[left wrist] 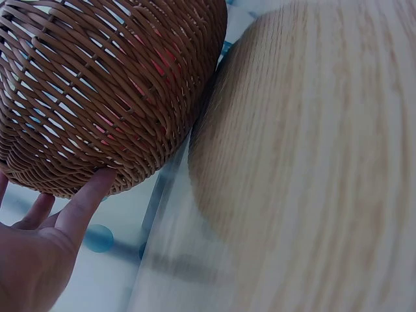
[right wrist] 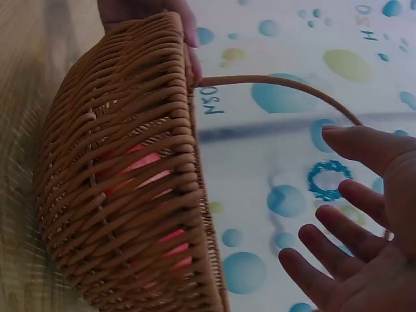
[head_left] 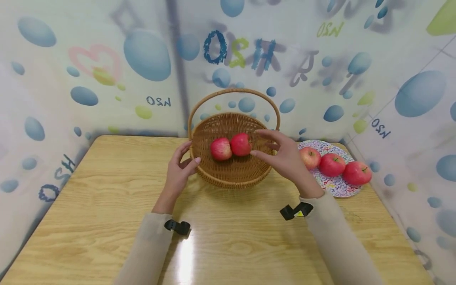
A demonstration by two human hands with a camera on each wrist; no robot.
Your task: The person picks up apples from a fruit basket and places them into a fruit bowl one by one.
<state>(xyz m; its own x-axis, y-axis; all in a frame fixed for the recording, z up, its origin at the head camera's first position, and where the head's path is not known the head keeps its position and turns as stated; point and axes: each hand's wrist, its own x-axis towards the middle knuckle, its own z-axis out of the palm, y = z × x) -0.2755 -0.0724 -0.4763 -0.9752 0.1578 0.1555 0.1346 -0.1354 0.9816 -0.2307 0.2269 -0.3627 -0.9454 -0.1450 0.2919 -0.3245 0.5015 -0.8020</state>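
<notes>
A brown wicker basket (head_left: 233, 172) with a tall arched handle (head_left: 233, 90) stands towards the back of the table. Two red apples lie side by side inside it, a left apple (head_left: 221, 149) and a right apple (head_left: 241, 144). My left hand (head_left: 179, 167) holds the basket's left rim, its thumb against the woven side (left wrist: 84, 97). Over the right part of the basket hovers my right hand (head_left: 283, 154), fingers spread and nothing between them; in the right wrist view that hand (right wrist: 364, 221) is beside the rim, above the basket's opening.
On the right, a patterned plate (head_left: 346, 192) carries three more apples (head_left: 332, 164) in a row, close to my right wrist. The wooden table (head_left: 107, 190) meets a wall (head_left: 228, 47) with painted blue drops right behind the basket.
</notes>
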